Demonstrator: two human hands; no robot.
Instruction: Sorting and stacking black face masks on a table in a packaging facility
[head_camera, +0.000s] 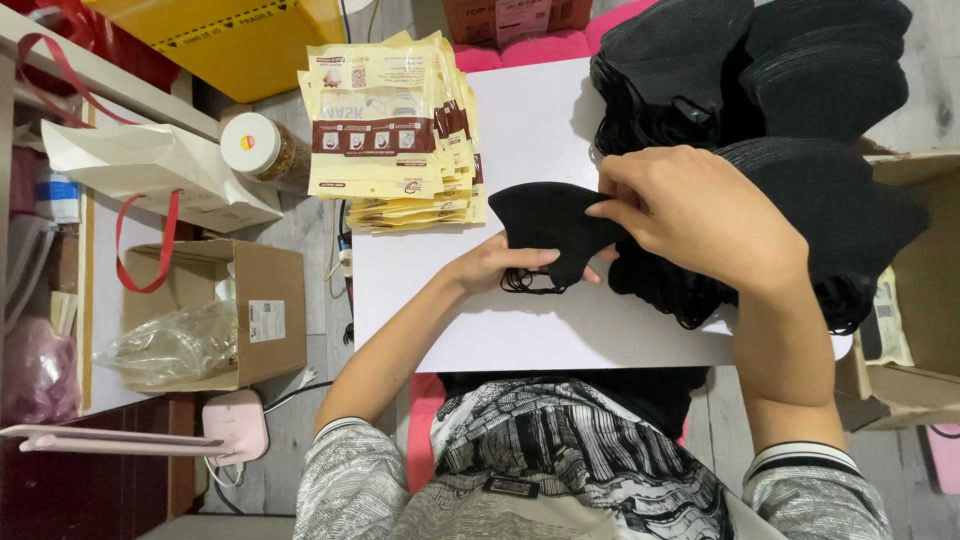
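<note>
Grey plank floor (320, 225), white tabletop (530, 120), cardboard box (265, 300).

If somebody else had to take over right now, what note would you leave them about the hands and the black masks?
Left hand: lies on the white table, fingers on the lower edge and ear loops of one folded black mask.
Right hand: pinches that same mask's upper right edge.
Loose black masks are heaped at the table's right and far side.
A stack of cream-and-brown packets sits at the far left of the table.
Done: one mask pulled out of the heap.
Left: this mask is not in any packet yet; the heap remains large.
</note>
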